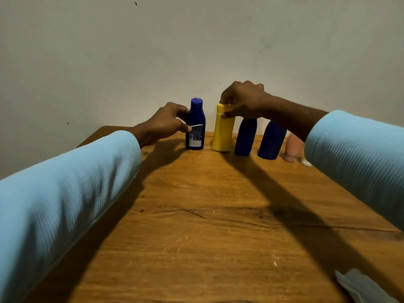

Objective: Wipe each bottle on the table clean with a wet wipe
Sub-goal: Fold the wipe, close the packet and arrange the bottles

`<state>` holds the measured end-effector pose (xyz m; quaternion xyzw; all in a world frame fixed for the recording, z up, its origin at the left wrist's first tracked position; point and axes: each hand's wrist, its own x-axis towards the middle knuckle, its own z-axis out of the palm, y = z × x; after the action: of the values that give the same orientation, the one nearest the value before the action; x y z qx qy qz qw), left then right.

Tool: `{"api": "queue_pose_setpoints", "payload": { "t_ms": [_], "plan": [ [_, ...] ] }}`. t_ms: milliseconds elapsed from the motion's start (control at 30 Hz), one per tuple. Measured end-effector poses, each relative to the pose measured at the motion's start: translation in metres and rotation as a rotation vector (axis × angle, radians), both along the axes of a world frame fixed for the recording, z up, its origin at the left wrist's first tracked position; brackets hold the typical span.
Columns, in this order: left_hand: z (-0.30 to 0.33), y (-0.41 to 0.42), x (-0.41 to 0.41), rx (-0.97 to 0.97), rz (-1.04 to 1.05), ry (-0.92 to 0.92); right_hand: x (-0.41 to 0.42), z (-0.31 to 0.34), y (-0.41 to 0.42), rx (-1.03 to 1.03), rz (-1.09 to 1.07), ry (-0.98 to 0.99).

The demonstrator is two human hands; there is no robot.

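Hands (166, 125) (242, 99) on blue bottle (195, 125) and yellow bottle (223, 132).

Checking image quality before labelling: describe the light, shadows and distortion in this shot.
Head view: dim, warm light from the far side throws long dark arm shadows toward the camera across the wooden table; wide-angle bend swells both sleeves and leans the yellow bottle; left hand and right hand sit dark; the wipe at the lower right edge is cropped and soft.
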<state>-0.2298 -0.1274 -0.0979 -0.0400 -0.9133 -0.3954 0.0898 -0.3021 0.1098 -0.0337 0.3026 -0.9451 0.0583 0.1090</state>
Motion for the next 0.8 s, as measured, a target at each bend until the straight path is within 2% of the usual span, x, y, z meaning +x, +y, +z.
{"api": "queue_pose_setpoints", "payload": {
  "t_ms": [167,333,467,567,667,800],
  "plan": [
    [-0.003,-0.002,0.009,0.011,0.018,-0.013,0.021,0.010,0.013,-0.120,0.033,0.060],
    [-0.003,-0.012,0.039,-0.034,0.022,-0.017,0.078,0.021,0.062,-0.223,0.094,0.201],
    [-0.001,0.001,0.082,-0.306,0.149,0.252,0.150,0.014,0.124,-0.277,0.056,0.223],
    [-0.003,0.028,0.123,-0.301,0.140,0.397,0.213,-0.001,0.172,-0.250,-0.022,0.178],
    [-0.006,0.081,0.172,-0.226,-0.047,0.332,0.269,-0.033,0.211,-0.304,-0.062,0.033],
    [-0.013,0.169,0.237,-0.153,-0.299,0.041,0.318,-0.082,0.241,-0.402,-0.152,-0.217]
  ]
}}
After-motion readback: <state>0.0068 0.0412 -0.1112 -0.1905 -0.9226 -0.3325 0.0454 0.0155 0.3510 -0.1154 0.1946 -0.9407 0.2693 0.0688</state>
